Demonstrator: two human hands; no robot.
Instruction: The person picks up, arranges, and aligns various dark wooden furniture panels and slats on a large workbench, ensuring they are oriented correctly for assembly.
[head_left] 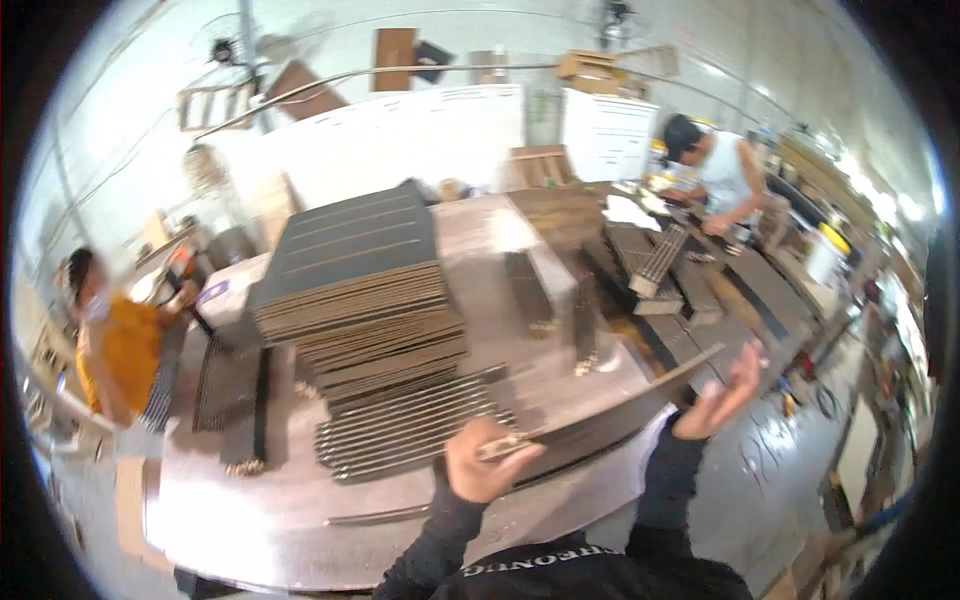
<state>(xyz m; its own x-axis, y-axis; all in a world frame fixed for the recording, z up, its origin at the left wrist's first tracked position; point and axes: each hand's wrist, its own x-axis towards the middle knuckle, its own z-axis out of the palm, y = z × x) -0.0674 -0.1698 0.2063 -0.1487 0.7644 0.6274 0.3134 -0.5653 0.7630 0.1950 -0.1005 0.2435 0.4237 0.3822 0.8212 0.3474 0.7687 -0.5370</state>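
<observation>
My left hand (pixel 485 462) is closed around the near-left end of a long, thin dark board (pixel 610 408), with a pale edge under the fingers. The board slants up to the right above the table. Beside its far end is my right hand (pixel 722 398), fingers spread and raised; I cannot tell whether it touches the board. Just left of my left hand lies a row of dark rods or narrow strips (pixel 400 428) with shiny edges. A single thin strip (pixel 378 516) lies nearer the table's front edge.
A tall stack of dark panels (pixel 350 240) stands on the pale table (pixel 240 530). Bundles of dark strips (pixel 232 400) lie left of it, and more pieces (pixel 660 260) at the right. A person in orange (pixel 125 350) works at left, another (pixel 728 175) at far right.
</observation>
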